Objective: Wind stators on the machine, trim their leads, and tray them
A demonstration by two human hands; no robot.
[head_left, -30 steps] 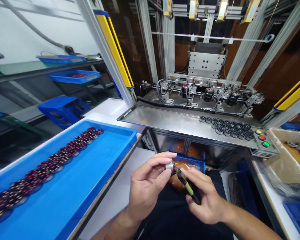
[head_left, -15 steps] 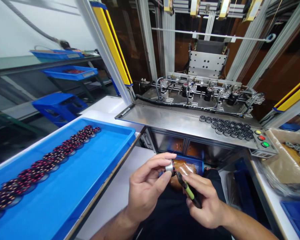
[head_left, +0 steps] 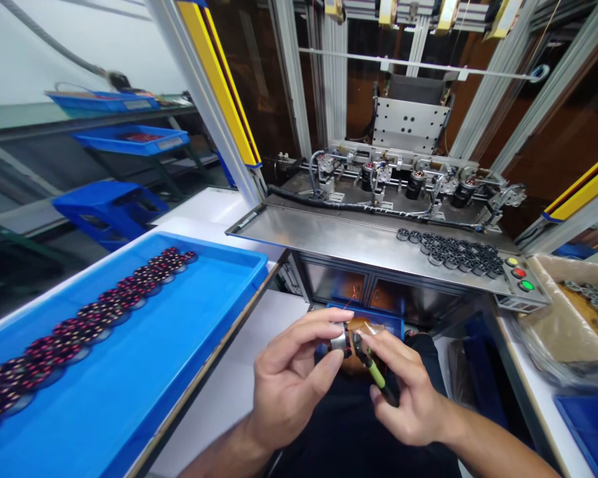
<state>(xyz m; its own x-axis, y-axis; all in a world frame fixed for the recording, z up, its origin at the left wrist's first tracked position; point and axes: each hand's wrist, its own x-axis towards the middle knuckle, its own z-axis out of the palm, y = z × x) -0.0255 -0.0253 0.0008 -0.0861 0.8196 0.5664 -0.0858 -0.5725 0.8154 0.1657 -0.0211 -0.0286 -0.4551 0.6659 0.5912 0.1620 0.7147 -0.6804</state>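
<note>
Between the thumb and fingers of my left hand (head_left: 289, 382) is a small motor stator (head_left: 337, 340), silver around its side, with thin red wire ends rising above it. My right hand (head_left: 411, 392) is closed around a pair of wire cutters (head_left: 377, 374) with green and black handles. The cutters' dark jaws are close to the stator's right face; whether they touch it I cannot tell. Fingers hide part of both the stator and the cutter handles. Below the hands a brown, shiny plastic-wrapped thing (head_left: 363, 328) shows in part.
At left, a blue tray (head_left: 219, 249) holds a long band of wound stators (head_left: 117, 302). Ahead stands a winding machine (head_left: 403, 176) with a metal ledge (head_left: 299, 229) carrying dark stator cores (head_left: 453, 252). Push buttons (head_left: 518, 273) and a carton (head_left: 538, 332) are at right.
The cutters have tipped a little and their jaws sit slightly lower and apart from the stator's upper edge. More red wire shows above my left fingers. The whole view has shifted slightly.
</note>
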